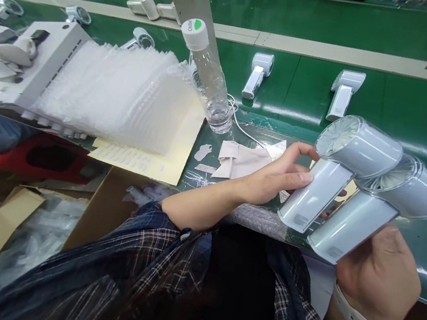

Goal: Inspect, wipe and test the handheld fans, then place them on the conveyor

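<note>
Here the left hand (276, 176) curls its fingers around the handle of a pale grey-white plastic handheld fan (341, 168), while the right hand (381, 270) is closed on the handle of a second, matching grey-white fan (386, 205). Both fans sit just beside each other, heads tilted up to the right, above the near edge of the green conveyor belt (410, 111). A clear plastic water bottle with a white cap (209, 74) stands tilted near a stack of translucent bubble bags (118, 92) to the left.
</note>
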The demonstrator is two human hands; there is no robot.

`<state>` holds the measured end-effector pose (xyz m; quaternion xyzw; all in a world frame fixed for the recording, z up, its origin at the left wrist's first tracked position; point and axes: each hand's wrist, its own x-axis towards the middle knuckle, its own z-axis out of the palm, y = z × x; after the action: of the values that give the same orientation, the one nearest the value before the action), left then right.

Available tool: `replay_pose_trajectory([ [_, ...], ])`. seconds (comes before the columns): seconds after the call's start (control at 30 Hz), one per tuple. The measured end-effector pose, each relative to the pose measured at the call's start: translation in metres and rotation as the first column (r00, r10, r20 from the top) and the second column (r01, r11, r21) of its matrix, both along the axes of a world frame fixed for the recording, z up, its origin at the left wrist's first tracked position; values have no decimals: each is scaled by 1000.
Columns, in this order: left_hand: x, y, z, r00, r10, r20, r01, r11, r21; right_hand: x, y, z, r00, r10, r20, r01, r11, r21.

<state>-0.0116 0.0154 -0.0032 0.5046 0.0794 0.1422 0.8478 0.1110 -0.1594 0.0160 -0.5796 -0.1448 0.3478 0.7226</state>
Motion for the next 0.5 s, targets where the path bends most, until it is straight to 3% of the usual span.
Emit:
replay_pose_trajectory([
  [0.2,4,0,-1,997,19,70,-15,998,-57,6,11,10,985,48,-167,-41,998,45],
  [0.4,12,1,-11,992,-115,44,118,990,-83,9,21,4,982,115,-150,-99,989,113],
  [0.5,14,-2,-15,1000,2,13,-1,996,-85,9,21,0,984,94,-148,-75,989,127],
])
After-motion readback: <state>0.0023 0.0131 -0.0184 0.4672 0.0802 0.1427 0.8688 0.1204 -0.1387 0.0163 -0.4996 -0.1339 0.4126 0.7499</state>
